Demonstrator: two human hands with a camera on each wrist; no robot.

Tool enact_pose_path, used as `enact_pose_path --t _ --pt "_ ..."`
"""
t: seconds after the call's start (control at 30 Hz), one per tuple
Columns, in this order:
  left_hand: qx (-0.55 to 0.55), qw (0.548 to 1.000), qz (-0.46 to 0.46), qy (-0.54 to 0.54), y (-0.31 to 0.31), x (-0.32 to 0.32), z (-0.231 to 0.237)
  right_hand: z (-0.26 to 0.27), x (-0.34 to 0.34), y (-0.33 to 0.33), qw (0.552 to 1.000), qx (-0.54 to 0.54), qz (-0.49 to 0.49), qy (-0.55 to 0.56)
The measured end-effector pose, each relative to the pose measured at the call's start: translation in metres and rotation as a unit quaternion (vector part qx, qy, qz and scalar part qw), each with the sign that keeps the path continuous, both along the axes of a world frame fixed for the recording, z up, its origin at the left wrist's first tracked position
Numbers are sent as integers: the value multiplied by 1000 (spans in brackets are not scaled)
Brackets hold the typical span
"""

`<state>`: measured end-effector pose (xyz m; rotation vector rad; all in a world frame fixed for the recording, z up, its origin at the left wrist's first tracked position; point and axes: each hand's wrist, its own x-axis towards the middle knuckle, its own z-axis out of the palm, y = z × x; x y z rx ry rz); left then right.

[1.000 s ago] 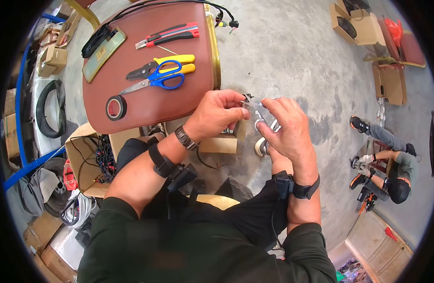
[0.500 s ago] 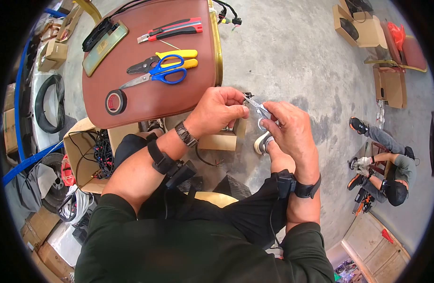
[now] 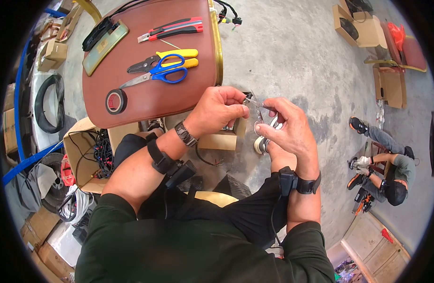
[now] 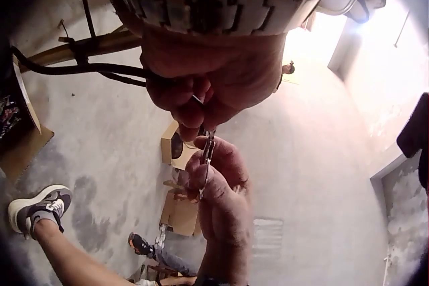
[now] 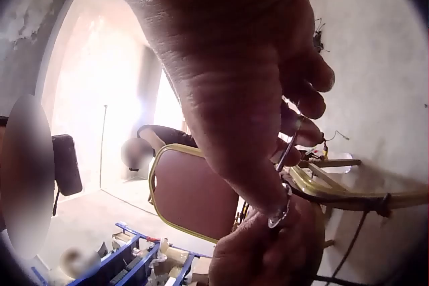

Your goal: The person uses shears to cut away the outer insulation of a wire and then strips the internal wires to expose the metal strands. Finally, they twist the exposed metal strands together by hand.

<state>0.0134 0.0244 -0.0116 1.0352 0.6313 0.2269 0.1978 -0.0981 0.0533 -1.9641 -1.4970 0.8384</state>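
Observation:
Small silver scissors [image 3: 258, 113] are in the right hand [image 3: 292, 132], thumb and fingers at the handles, blades spread apart beside the left fingertips. Thumb and index finger of the left hand [image 3: 216, 112] pinch something small, mostly hidden by the fingers. In the left wrist view a black cable [image 4: 107, 69] runs to the left hand [image 4: 214, 75], and the scissors [image 4: 208, 152] point up at it from the right hand [image 4: 224, 209]. The right wrist view shows a shiny handle loop [image 5: 279, 213] at the right thumb, close to the left hand [image 5: 265, 252].
On the brown chair seat [image 3: 155, 101] lie blue scissors [image 3: 168, 74], yellow-handled pliers [image 3: 185, 62], a red-black cutter [image 3: 179, 30], black tape [image 3: 116, 101] and a phone [image 3: 104, 49]. A cable box [image 3: 80, 165] stands lower left. Another person [image 3: 396, 172] sits at the right.
The small scissors' blades have spread apart, and the right thumb has moved away from the right fingers. The left hand keeps its pinch in nearly the same place.

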Motion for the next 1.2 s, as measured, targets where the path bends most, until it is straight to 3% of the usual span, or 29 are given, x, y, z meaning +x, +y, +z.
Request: enact_pose_path --t 0.13,0.53,0.83,0.93,1.03,1.2 --pt "1 1000 1 7 1 0 5 -8 0 0 994 64 46 -76" --pt "13 999 -20 22 0 0 1 -6 -2 -1 990 30 61 -120" --pt "-2 1000 -9 9 1 0 2 -5 -1 -2 994 34 72 -71" --pt "-4 1000 3 19 0 0 5 -12 -4 -4 999 31 -16 14" --pt "-15 1000 10 16 0 0 5 -13 5 -4 998 -10 -57 10" --pt "-19 999 32 9 3 0 7 -9 8 -4 996 -39 -69 44"
